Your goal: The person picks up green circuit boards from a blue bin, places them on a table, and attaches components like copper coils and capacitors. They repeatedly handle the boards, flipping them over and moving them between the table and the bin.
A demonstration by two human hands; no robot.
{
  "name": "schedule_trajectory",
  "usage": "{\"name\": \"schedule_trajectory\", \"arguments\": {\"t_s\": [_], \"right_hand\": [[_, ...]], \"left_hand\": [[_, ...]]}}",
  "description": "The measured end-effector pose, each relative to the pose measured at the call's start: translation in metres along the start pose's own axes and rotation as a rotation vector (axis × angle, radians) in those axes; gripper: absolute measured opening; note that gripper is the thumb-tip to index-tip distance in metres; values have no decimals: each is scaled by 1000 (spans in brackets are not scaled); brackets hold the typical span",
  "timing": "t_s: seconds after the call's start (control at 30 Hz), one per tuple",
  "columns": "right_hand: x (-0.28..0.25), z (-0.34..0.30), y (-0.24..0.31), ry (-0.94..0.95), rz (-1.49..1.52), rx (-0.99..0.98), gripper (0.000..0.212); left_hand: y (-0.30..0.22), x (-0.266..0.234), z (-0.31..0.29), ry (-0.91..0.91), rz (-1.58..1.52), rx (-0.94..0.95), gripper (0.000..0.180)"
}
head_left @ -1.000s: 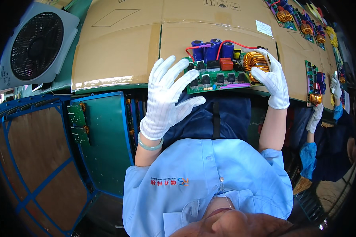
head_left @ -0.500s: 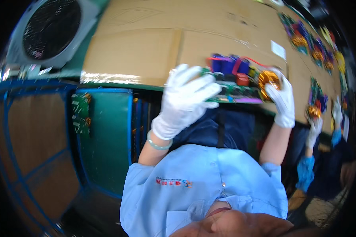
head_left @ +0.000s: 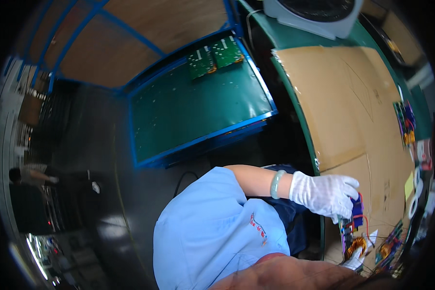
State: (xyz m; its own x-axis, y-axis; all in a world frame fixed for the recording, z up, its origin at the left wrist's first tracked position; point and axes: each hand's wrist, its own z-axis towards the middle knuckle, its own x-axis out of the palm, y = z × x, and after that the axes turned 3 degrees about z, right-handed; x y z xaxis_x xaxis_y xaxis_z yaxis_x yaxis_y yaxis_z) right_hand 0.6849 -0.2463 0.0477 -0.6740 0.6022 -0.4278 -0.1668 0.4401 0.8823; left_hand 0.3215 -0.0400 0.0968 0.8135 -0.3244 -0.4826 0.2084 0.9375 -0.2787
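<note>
- My left hand (head_left: 326, 194), in a white glove, has its fingers (head_left: 345, 184) spread and laid over the near end of the circuit board (head_left: 349, 228); they rest on its blue parts rather than closing round it.
- My right hand (head_left: 360, 253) shows only as a bit of white glove at the board's far end, beside the copper coil (head_left: 355, 245). I cannot tell whether those fingers are apart or pinched on the board's edge.
- The board sits between my two hands on the cardboard sheet (head_left: 343, 106), near the table's green edge (head_left: 302, 116), low and to the right in my view.
- A pale green bangle (head_left: 275, 184) sits on my left wrist, just behind the glove cuff, and my blue shirt (head_left: 212, 232) fills the lower middle.
- More boards (head_left: 405, 122) lie farther along the cardboard, well apart from my hands; another with coils (head_left: 389, 246) lies just beyond my right hand.
- To the left stands a blue-framed cart with a green shelf (head_left: 198, 108), two green boards (head_left: 215, 55) at its far end.
- A grey fan (head_left: 314, 12) sits at the top edge.
- Compared with a second ago, my view has swung round hard: the board was then at the top centre with both gloves plainly gripping its ends, the fan at upper left. Now everything has turned, and the board and hands are crowded into the lower right corner.
- My left hand still covers the same end of the board as before.
</note>
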Motion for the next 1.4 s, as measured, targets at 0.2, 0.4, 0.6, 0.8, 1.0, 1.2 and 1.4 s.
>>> {"name": "schedule_trajectory", "arguments": {"t_s": [0.2,0.4,0.6,0.8,1.0,1.2,1.4], "right_hand": [[15,-65,31,-22,-157,-170,63],[27,-49,28,96,-3,-136,64],[38,-56,54,226,199,-161,65],[61,-102,118,34,234,-186,55],[74,-107,86,-375,68,-708,58],[98,-104,40,-452,-76,-696,60],[109,-108,19,-375,-211,-722,65]], "left_hand": [[2,7,-3,-94,39,22,33],[3,-7,1,44,-100,-28,38],[14,-10,8,-37,-194,-35,37],[12,-7,56,180,-114,-98,42],[28,28,28,217,-18,-187,41],[19,38,11,419,-147,-408,54],[43,43,-22,489,-243,-389,50]]}}
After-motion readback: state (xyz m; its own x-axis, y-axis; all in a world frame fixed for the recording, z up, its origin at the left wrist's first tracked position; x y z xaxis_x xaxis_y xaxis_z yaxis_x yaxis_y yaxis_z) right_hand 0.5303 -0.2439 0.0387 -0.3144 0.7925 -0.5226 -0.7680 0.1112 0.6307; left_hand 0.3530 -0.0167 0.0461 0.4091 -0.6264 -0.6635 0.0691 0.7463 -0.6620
